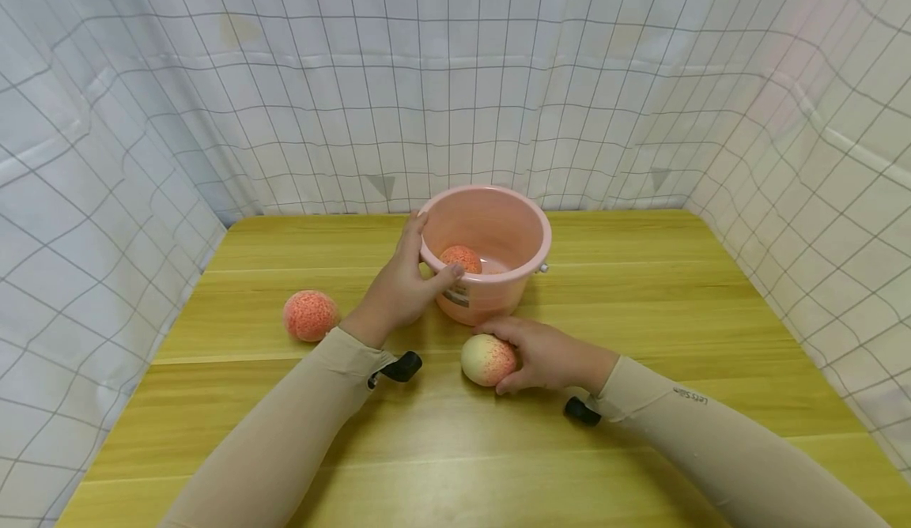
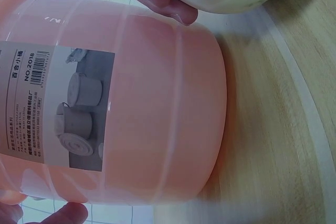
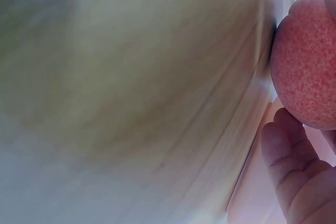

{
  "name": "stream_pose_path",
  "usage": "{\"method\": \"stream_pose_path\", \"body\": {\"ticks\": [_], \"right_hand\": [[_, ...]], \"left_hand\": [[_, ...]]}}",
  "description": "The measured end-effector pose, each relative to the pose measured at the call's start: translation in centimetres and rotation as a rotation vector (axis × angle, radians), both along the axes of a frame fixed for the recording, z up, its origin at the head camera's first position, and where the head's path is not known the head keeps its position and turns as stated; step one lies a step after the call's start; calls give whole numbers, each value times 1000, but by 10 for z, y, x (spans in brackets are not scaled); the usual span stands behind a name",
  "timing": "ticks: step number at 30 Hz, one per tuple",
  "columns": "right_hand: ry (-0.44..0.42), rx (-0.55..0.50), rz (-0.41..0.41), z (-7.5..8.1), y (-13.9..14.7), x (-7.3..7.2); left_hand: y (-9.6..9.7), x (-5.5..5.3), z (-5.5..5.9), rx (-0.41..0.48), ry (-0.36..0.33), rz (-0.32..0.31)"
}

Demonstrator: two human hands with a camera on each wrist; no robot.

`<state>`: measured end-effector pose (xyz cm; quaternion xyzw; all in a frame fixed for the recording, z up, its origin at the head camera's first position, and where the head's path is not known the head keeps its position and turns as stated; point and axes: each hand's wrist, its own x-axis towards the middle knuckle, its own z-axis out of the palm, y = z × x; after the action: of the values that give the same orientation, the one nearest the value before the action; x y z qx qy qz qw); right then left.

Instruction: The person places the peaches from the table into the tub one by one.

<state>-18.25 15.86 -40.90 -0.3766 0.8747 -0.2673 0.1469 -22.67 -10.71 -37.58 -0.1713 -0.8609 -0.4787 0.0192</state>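
A pink plastic bucket (image 1: 491, 295) stands upright on the table, its printed label (image 2: 58, 103) facing the left wrist camera. My left hand (image 1: 398, 287) grips the bucket's left rim, thumb over the front edge. Inside the bucket lies a red speckled peach (image 1: 461, 258), partly hidden by the rim. In front of the bucket, my right hand (image 1: 551, 358) holds a pale yellow and red peach (image 1: 485, 360) between thumb and fingers. In the right wrist view this peach (image 3: 307, 61) shows its red side. The right fingertips (image 2: 181, 11) come close to the bucket's wall.
Another red speckled peach (image 1: 310, 315) lies on the wooden table (image 1: 640, 307), left of my left forearm. White grid-patterned curtains (image 1: 484, 77) enclose the table at the back and both sides. Black wrist devices (image 1: 402, 366) are worn at both cuffs.
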Motion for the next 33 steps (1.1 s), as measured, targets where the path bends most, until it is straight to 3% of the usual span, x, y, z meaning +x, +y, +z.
{"method": "stream_pose_path", "body": {"ticks": [33], "right_hand": [[5, -35, 4, -2, 2, 0]], "left_hand": [[-1, 1, 0, -3, -1, -7]]}}
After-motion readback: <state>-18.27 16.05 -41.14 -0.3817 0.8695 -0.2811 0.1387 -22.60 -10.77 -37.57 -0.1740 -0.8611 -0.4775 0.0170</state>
